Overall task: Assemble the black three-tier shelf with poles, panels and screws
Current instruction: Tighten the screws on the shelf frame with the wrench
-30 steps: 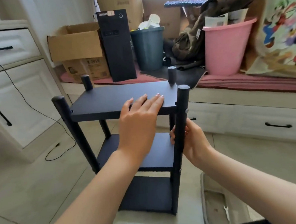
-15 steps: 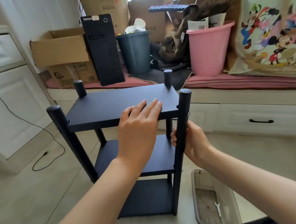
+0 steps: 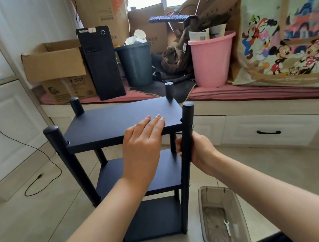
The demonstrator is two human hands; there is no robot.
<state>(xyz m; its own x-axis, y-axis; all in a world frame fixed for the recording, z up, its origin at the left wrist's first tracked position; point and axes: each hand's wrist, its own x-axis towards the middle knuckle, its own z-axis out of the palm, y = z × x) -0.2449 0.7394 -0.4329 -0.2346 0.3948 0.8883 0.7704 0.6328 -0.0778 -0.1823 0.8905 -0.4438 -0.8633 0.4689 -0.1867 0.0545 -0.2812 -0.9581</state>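
The black three-tier shelf (image 3: 106, 124) stands upright on the tiled floor in front of me, with its panels held between black corner poles. My left hand (image 3: 143, 148) lies flat, fingers straight, on the near right part of the top panel. My right hand (image 3: 197, 150) grips the near right pole (image 3: 187, 117) just below the top panel, fingers wrapped behind it. A silver screw head (image 3: 192, 126) shows on that pole at the top panel's level. The middle panel (image 3: 165, 172) and bottom panel (image 3: 157, 218) are partly hidden by my left forearm.
A clear plastic tray (image 3: 212, 196) with a small wrench (image 3: 227, 227) sits on the floor at the lower right. Behind the shelf, a bench carries cardboard boxes (image 3: 54, 61), a black computer tower (image 3: 101, 62), a dark bin (image 3: 135, 64) and a pink bucket (image 3: 211, 59). White cabinets and a cable (image 3: 45, 161) lie left.
The hands keep their hold on the top panel and the near right pole. The view has shifted a little, so the shelf sits slightly lower and further right in frame.
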